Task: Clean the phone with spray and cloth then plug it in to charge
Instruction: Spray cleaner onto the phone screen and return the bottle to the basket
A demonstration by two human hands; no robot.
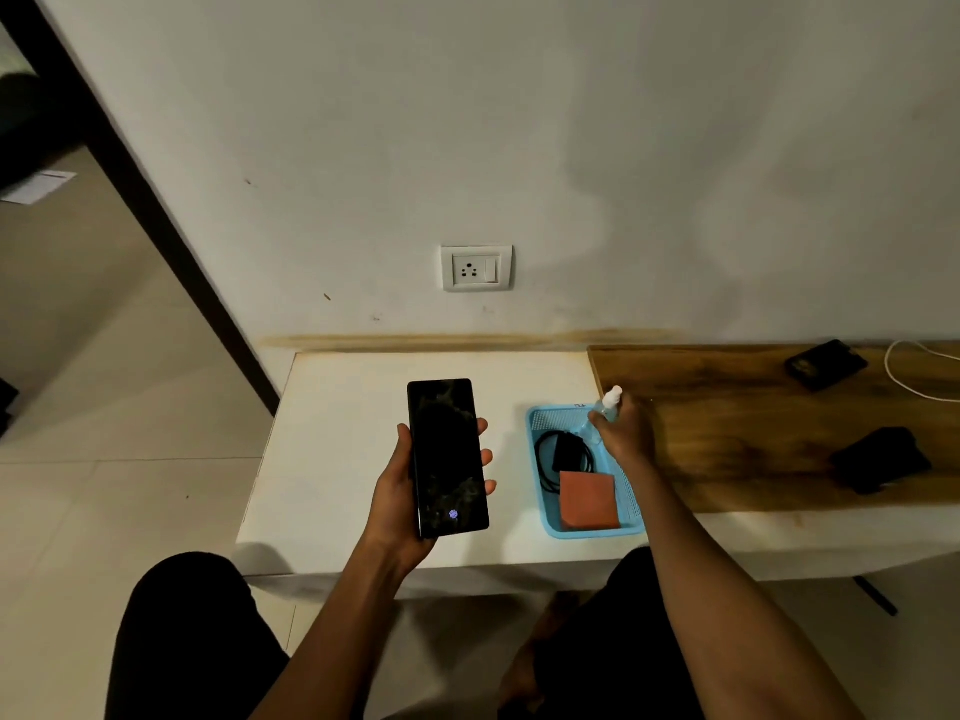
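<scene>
My left hand [405, 491] grips phone [448, 457] screen-up, frame centre, ready for spraying. My right hand [626, 433] clenched round spray bottle [605, 407] over blue basket [540, 491]; cloth [589, 501] waits inside.

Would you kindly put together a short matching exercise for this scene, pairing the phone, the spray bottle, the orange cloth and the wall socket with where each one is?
Column one:
1. phone
2. spray bottle
3. orange cloth
4. wall socket

Column two:
A. lying in the blue basket, near its front
B. on the white wall, with nothing plugged in
C. held screen up in the left hand
D. gripped by the right hand at the far end of the basket

Right pairs: 1-C, 2-D, 3-A, 4-B
</scene>
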